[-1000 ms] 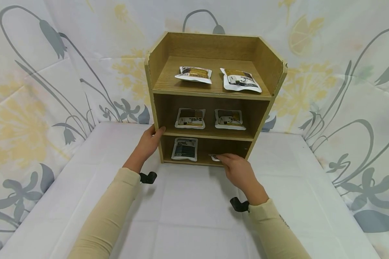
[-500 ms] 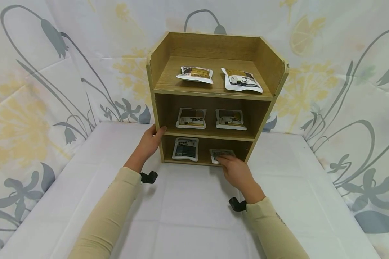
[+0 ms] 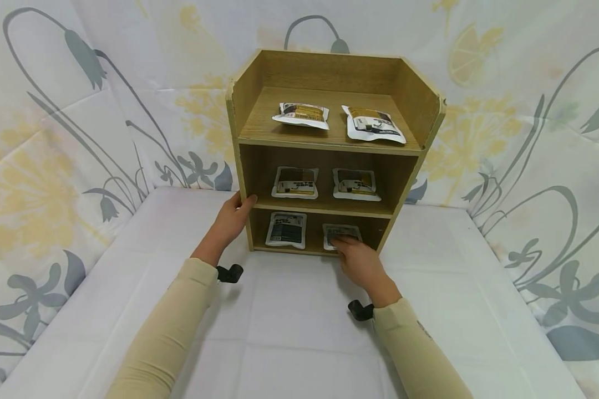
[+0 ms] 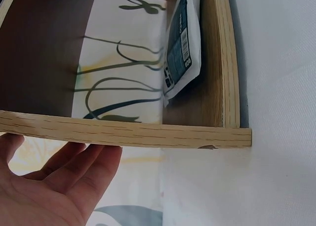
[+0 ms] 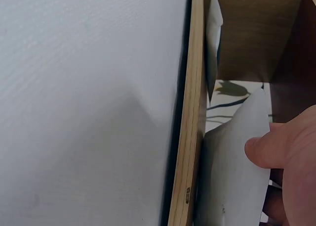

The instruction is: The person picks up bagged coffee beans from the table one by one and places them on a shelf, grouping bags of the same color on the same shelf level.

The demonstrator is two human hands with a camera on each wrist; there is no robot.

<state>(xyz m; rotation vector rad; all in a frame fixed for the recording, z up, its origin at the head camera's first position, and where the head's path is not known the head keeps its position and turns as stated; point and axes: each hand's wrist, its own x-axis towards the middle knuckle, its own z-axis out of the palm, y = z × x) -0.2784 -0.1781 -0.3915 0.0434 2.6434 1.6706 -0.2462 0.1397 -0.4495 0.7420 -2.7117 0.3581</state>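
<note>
A small three-tier wooden shelf (image 3: 329,145) stands upright. My left hand (image 3: 232,219) holds its left side panel, thumb at the front edge and fingers against the outer face, as the left wrist view also shows. On the bottom tier, at right, my right hand (image 3: 361,263) pinches a flat white pouch with a dark label (image 3: 341,231). In the right wrist view the thumb (image 5: 264,149) lies on the pouch's plain white side (image 5: 234,161), while the fingers are partly hidden behind it. A similar dark-labelled pouch (image 3: 287,229) leans at the left of that tier.
Two brown-and-white pouches lie on the top tier, a left one (image 3: 303,114) and a right one (image 3: 373,124). The middle tier holds a left pouch (image 3: 295,182) and a right pouch (image 3: 355,184). White cloth (image 3: 299,332) covers the table; a flowered curtain hangs behind.
The pouch in my right hand has tilted up from nearly flat, so its dark label now faces forward. My right hand shifted slightly left; the left hand stayed on the side panel.
</note>
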